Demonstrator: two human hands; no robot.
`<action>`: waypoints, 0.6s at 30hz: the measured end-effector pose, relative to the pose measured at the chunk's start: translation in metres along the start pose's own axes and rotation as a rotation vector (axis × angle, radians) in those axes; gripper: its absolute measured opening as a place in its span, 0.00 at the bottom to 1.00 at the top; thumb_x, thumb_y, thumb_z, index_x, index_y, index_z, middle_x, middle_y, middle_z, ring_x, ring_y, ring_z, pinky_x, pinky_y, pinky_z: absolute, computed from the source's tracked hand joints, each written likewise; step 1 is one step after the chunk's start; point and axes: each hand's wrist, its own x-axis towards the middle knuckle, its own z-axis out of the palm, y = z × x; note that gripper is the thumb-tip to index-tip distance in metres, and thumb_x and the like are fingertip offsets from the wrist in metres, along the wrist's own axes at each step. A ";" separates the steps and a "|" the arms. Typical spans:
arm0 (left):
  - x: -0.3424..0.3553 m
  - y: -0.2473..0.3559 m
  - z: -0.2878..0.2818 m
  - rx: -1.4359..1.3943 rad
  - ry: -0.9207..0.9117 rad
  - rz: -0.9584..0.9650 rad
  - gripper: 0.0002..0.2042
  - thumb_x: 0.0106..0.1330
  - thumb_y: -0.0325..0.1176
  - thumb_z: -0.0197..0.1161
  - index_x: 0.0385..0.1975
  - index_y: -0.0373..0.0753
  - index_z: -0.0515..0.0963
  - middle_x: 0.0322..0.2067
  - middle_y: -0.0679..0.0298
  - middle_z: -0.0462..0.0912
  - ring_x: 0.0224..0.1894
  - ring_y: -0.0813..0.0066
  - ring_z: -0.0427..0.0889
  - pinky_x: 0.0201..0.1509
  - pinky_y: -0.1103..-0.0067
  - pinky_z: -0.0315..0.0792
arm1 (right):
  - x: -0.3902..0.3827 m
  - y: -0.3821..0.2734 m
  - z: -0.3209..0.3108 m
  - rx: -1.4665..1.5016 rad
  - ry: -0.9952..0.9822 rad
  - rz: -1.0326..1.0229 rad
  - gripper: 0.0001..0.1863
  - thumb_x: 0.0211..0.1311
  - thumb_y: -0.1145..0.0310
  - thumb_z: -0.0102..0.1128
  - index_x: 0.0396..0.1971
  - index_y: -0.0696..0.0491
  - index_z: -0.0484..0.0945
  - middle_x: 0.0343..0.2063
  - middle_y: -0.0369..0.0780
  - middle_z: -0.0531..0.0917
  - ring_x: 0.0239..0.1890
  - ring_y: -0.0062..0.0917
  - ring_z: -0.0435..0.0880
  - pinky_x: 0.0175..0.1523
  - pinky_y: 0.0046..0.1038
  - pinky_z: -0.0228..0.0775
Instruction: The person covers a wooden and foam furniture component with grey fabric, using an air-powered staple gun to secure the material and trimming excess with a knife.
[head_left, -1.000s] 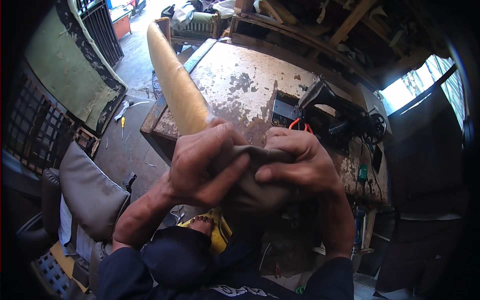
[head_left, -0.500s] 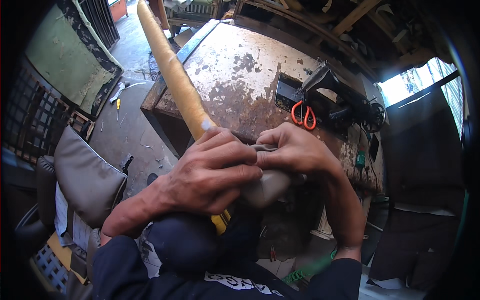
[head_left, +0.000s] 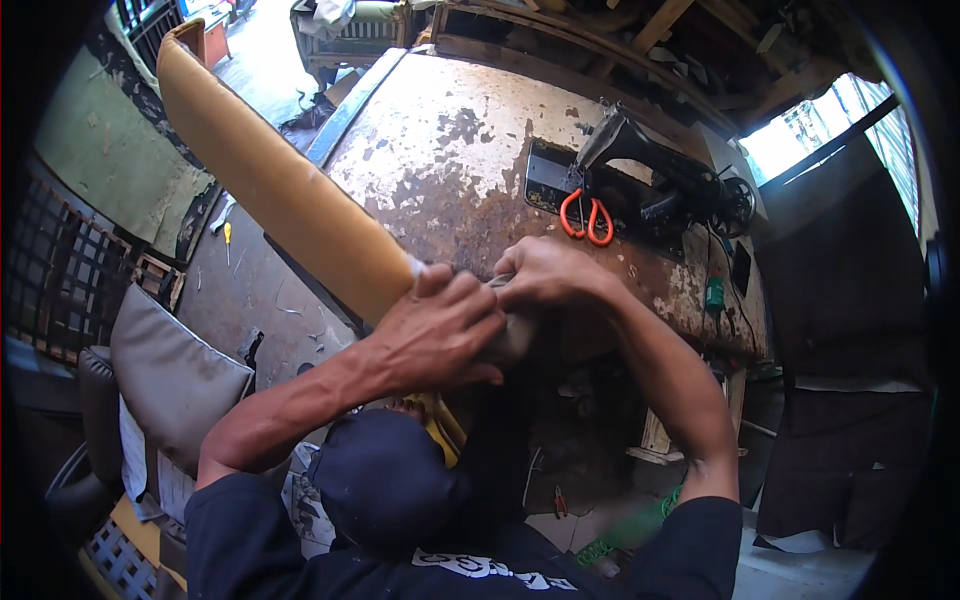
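A long tan padded roll [head_left: 270, 190] slants from the upper left down toward my lap. Its lower end is wrapped in grey fabric [head_left: 512, 335]. My left hand [head_left: 435, 335] is clamped over that end, fingers curled around the roll and fabric. My right hand [head_left: 545, 272] pinches the grey fabric just to the right, touching the left hand. A bit of yellow foam [head_left: 440, 425] shows under the left hand, above my dark-clad knee [head_left: 385, 475].
A rusty, paint-flaked metal table [head_left: 450, 150] lies behind the hands, with a black sewing machine [head_left: 665, 180] and orange-handled scissors [head_left: 587, 218] on it. A grey cushion [head_left: 170, 375] leans at the left. Tools lie on the concrete floor.
The view has tilted and the roll now lies flatter across the left. Both hands have kept their grip on the covered end, and the right hand has shifted slightly higher.
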 end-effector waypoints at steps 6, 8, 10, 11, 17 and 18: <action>-0.001 -0.010 0.010 -0.067 -0.033 0.008 0.23 0.51 0.56 0.71 0.35 0.42 0.80 0.35 0.66 0.74 0.44 0.65 0.72 0.50 0.64 0.62 | 0.013 0.034 0.026 0.424 -0.077 -0.115 0.15 0.58 0.58 0.73 0.22 0.53 0.81 0.18 0.27 0.74 0.24 0.10 0.69 0.27 0.25 0.60; 0.016 -0.017 -0.010 -0.171 0.007 0.027 0.23 0.54 0.57 0.70 0.33 0.41 0.78 0.35 0.64 0.73 0.45 0.63 0.72 0.52 0.64 0.63 | 0.011 0.044 0.025 0.649 -0.128 -0.212 0.15 0.63 0.58 0.73 0.28 0.54 0.83 0.23 0.26 0.77 0.28 0.09 0.71 0.32 0.21 0.62; 0.032 -0.028 -0.034 -0.218 -0.009 0.035 0.24 0.56 0.58 0.70 0.34 0.41 0.79 0.35 0.63 0.73 0.45 0.63 0.72 0.51 0.64 0.63 | 0.008 0.041 0.028 0.776 -0.137 -0.295 0.14 0.65 0.58 0.72 0.31 0.55 0.84 0.25 0.26 0.78 0.29 0.08 0.71 0.34 0.19 0.63; 0.039 -0.034 -0.042 -0.264 -0.004 0.038 0.25 0.58 0.60 0.69 0.35 0.41 0.79 0.35 0.62 0.74 0.44 0.63 0.72 0.51 0.64 0.63 | 0.005 0.032 0.023 0.862 -0.169 -0.308 0.13 0.68 0.59 0.70 0.35 0.55 0.85 0.29 0.26 0.81 0.33 0.08 0.74 0.37 0.18 0.66; 0.058 -0.037 -0.025 -0.258 -0.057 0.084 0.23 0.64 0.56 0.66 0.28 0.37 0.80 0.28 0.61 0.77 0.38 0.64 0.75 0.44 0.68 0.66 | 0.005 0.055 0.080 1.176 -0.020 -0.474 0.14 0.74 0.63 0.62 0.50 0.57 0.83 0.45 0.34 0.87 0.46 0.14 0.84 0.52 0.21 0.78; 0.060 -0.036 -0.021 -0.271 -0.058 0.083 0.23 0.64 0.55 0.66 0.28 0.37 0.81 0.27 0.60 0.78 0.37 0.63 0.76 0.42 0.68 0.68 | 0.006 0.057 0.091 1.335 -0.005 -0.521 0.14 0.74 0.63 0.61 0.50 0.57 0.83 0.44 0.35 0.87 0.46 0.15 0.84 0.51 0.21 0.78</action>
